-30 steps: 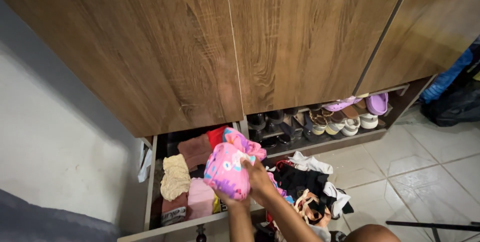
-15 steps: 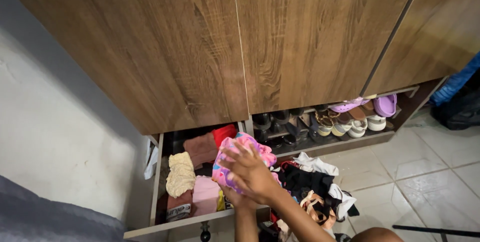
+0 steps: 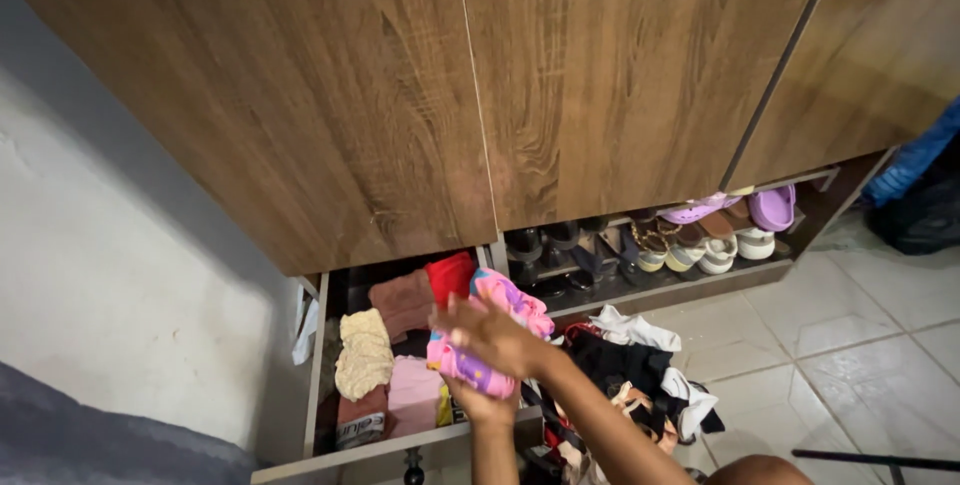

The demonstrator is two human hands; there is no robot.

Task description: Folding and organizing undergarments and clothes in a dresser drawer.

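So, from the head camera looking down: both hands are on a pink patterned garment (image 3: 487, 330) bundled up over the open drawer (image 3: 385, 445) at the bottom of the wooden wardrobe (image 3: 400, 95). The right hand (image 3: 490, 335) lies flat on top of it, fingers spread and pressing down rather than pinching, while the left hand (image 3: 482, 407) is underneath at the near end, curled up around the bundle as far as I can tell, since it's mostly hidden. The garment's long axis runs from the drawer front back toward the wardrobe, sitting on the drawer's right side beside a folded light pink piece (image 3: 412, 395), a cream knitted piece (image 3: 362, 353) and a red piece (image 3: 450, 275) further back. Just right of the hands there's a heap of clothes (image 3: 630, 375) on the tiled floor (image 3: 850, 345), and shoes (image 3: 700, 235) on the low shelf behind it
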